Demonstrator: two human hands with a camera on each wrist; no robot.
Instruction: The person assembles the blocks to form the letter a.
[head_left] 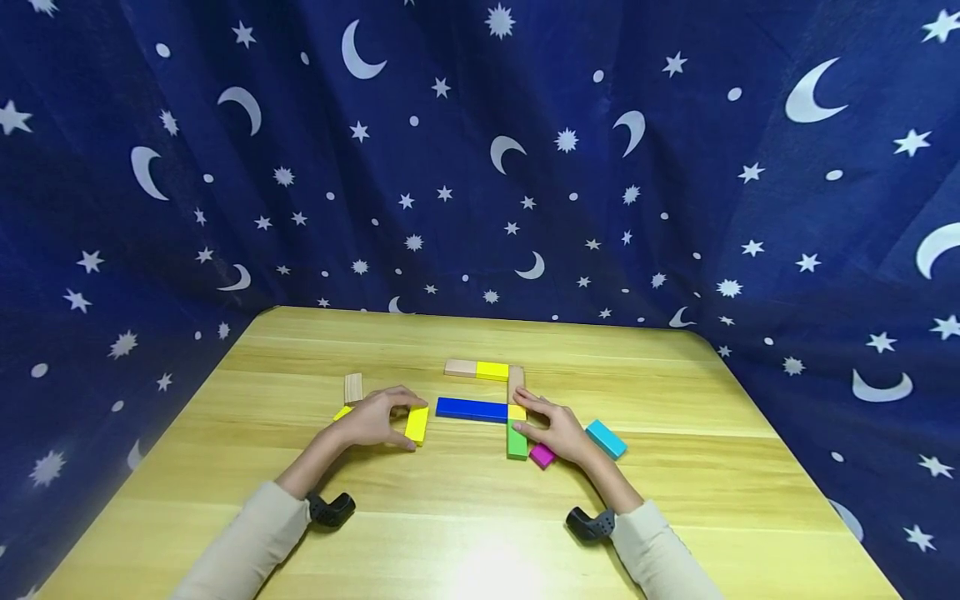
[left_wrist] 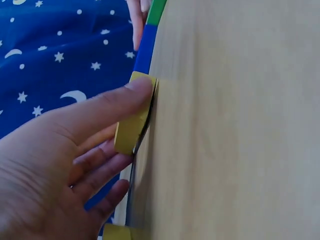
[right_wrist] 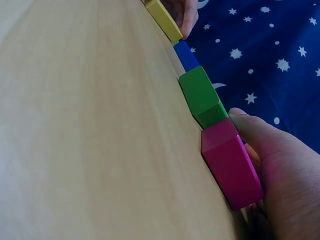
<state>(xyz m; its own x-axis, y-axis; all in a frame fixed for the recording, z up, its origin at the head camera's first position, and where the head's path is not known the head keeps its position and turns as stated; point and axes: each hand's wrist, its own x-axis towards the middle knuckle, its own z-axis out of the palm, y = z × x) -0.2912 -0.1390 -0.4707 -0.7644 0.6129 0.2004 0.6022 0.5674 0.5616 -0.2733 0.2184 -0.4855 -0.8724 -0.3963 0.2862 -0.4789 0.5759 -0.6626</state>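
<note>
We see the left hand (head_left: 375, 419) pinch the yellow block (head_left: 417, 426) by its ends, just left of the blue block (head_left: 467, 408), its long axis crosswise to the blue one's. Right of the blue block, the right hand (head_left: 557, 429) has thumb and fingers apart.

Counted on the bench (head_left: 442, 508): three yellow blocks (head_left: 417, 426) (head_left: 492, 372) (head_left: 342, 412), three plain wood blocks (head_left: 461, 367) (head_left: 354, 388) (head_left: 516, 382), one green block (head_left: 517, 443), one magenta block (head_left: 542, 456), one light-blue block (head_left: 606, 439), one small pale-orange block (head_left: 517, 412). In blue, one long block or two end to end (head_left: 472, 409), hard to tell. Also two hands (head_left: 375, 419) (head_left: 553, 429), two black wrist devices (head_left: 331, 510) (head_left: 590, 525).
</note>
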